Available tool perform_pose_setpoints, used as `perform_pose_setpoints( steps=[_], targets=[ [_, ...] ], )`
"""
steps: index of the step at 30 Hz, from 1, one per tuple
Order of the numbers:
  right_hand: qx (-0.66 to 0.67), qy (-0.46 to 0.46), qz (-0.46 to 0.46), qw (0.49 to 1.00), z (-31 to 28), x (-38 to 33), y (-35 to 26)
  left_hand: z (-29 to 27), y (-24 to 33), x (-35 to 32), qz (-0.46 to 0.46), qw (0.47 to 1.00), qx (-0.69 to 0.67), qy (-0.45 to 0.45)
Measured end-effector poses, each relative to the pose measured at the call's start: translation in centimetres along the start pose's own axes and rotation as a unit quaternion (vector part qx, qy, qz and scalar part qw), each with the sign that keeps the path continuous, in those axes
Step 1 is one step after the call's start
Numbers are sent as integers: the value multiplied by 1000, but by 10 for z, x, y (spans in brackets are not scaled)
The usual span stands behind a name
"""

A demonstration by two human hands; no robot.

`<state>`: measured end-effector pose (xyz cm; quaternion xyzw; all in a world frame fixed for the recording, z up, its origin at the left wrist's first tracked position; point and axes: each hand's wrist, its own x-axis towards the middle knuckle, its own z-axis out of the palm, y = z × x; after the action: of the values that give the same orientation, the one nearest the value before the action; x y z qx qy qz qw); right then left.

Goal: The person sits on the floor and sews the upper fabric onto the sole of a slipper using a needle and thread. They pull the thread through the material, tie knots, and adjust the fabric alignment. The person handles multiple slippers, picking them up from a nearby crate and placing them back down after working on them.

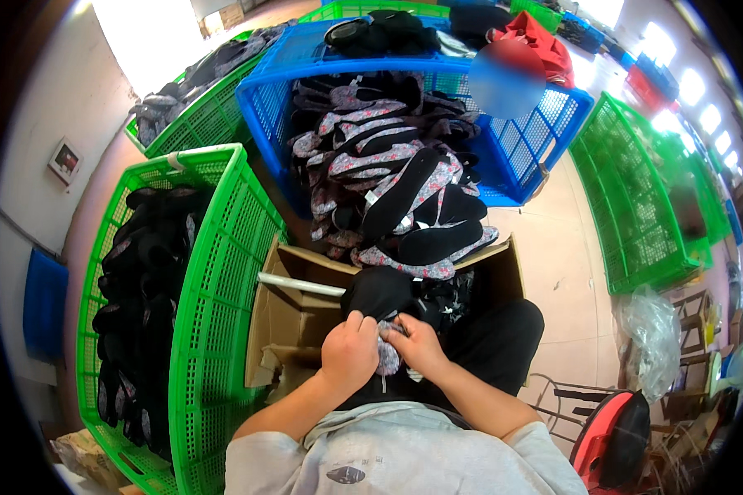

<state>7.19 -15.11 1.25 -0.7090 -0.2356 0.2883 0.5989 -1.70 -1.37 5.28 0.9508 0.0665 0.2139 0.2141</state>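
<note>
Calling the wearer's lap the middle of the clock, the big blue plastic crate (541,128) is sitting at 12, and its open side is facing the wearer, probably so stuff is easy to grab. A heap of floral fabric slippers (371,169) is spilling out of that opening, some showing black soles. A tall green mesh crate (223,322) is standing between 9 and 10, holding a load of dark slippers (144,305); my guess is it's parked that close for an easy arm's reach. Another green mesh crate (627,202) is standing well apart at 2.

Just ahead, an open cardboard box (262,338) is filling the gap below the heap, maybe catching whatever is sliding off. A pale tube (301,285) is lying across its 10 o'clock corner, no clue why.

The smallest bit: one floral slipper (390,356) is hanging over the lap between both hands. The left hand (351,351) is curling, thumb and forefinger pinching its upper edge. The right hand (418,345) is pinching the opposite side, thumb on top, likely steadying it. I can't tell what the tucked-under fingers are doing.
</note>
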Motion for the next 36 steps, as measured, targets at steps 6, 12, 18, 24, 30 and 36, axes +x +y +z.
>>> perform_pose_setpoints(
  steps=[6, 12, 18, 24, 30, 36],
  targets=[
    [163, 18, 65, 984, 9, 35, 8, 2, -22, 15, -75, 988, -123, 57],
    [208, 24, 238, 948, -4, 47, -22, 24, -35, -34, -351, 702, -619, -3],
    [207, 18, 240, 948, -7, 63, -15, 34, -20, -45, -354, 655, -666, 35],
    [202, 56, 226, 951, 0, 59, -27, 33, -12, -38, -378, 628, -675, 84],
    [199, 86, 151, 964, 6, 59, -12, 38, -10, -36, -376, 628, -673, 102],
    [134, 116, 89, 980, 10, 58, -6, 38, -11, -36, -389, 631, -662, 107]
  ],
)
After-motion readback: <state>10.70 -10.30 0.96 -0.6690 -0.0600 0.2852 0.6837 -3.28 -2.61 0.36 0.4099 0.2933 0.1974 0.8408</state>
